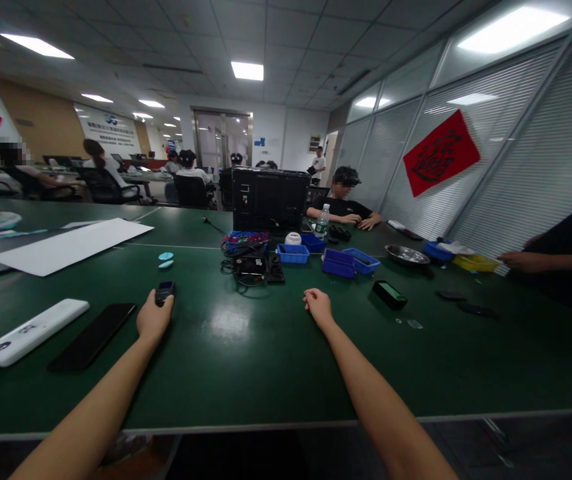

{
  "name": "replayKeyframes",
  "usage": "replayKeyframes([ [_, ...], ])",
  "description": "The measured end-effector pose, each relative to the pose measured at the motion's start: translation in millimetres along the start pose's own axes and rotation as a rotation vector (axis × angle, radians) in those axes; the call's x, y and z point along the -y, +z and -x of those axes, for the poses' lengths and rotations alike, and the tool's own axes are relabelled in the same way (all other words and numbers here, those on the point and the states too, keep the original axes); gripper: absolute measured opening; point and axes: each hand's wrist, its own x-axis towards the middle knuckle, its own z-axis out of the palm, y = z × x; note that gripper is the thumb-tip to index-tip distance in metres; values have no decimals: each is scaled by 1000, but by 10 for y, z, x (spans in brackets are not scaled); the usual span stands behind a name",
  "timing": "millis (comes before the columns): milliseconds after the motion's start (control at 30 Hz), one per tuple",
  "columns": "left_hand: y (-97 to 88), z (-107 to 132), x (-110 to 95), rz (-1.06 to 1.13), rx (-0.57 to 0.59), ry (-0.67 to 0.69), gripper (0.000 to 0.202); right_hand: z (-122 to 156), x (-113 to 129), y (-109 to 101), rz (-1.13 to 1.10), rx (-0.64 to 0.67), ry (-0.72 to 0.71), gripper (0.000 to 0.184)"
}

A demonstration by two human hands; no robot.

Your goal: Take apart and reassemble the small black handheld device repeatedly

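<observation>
My left hand (154,320) rests on the green table (246,360) with its fingers closed round a small black device (165,291). A black phone (92,336) and a long white remote-like bar (31,331) lie flat to the left of that hand. Curled into a loose fist, my right hand (319,306) lies on the table surface, and I see nothing in it. A black box with a green top (389,294) sits a little to the right of it. A tangle of cables and black gear (252,265) lies beyond both hands.
Blue bins (293,253), a white ball (293,238), a water bottle (321,221), a metal bowl (407,255) and a black case (270,199) stand farther back. A white sheet (71,245) lies far left. A seated person (345,203) faces me; another person's arm (541,261) reaches in from the right.
</observation>
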Motion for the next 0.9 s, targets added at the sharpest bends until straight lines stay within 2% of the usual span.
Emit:
replayKeyframes([
  [300, 373, 542, -447, 122, 210, 177, 63, 17, 62, 1, 34, 7, 1, 18],
  [500, 665, 858, -740, 234, 276, 254, 61, 30, 103, -8, 60, 18, 18, 19],
  [633, 878, 1063, -950, 391, 321, 290, 58, 41, 140, -17, 78, 27, 36, 19],
  [900, 1343, 1403, -1437, 526, 486, 379, 69, 76, 201, -37, 99, 29, 52, 19],
])
